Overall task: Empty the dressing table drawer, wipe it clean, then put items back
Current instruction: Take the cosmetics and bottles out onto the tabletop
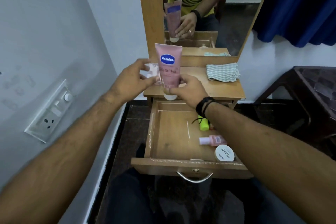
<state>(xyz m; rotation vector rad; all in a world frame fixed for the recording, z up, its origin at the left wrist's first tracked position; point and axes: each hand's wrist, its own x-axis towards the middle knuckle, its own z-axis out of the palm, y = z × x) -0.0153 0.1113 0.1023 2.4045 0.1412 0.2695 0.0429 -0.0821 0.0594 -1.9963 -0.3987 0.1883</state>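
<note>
Two things are in my grip over the dressing table top (214, 87): my right hand (187, 87) pinches the Vaseline lotion tube (169, 67) low near its white cap, and my left hand (134, 78) pinches a small pink sachet (151, 72) just left of it. Held that low, the tube could tip sideways from my fingers. My right forearm hides part of the green tube (203, 123) and pink bottle (211, 140) below in the drawer (172, 132).

A pink Vaseline tube (169, 70) stands cap-down at the tabletop's front edge, above the pulled-out wooden drawer (171, 132).
</note>
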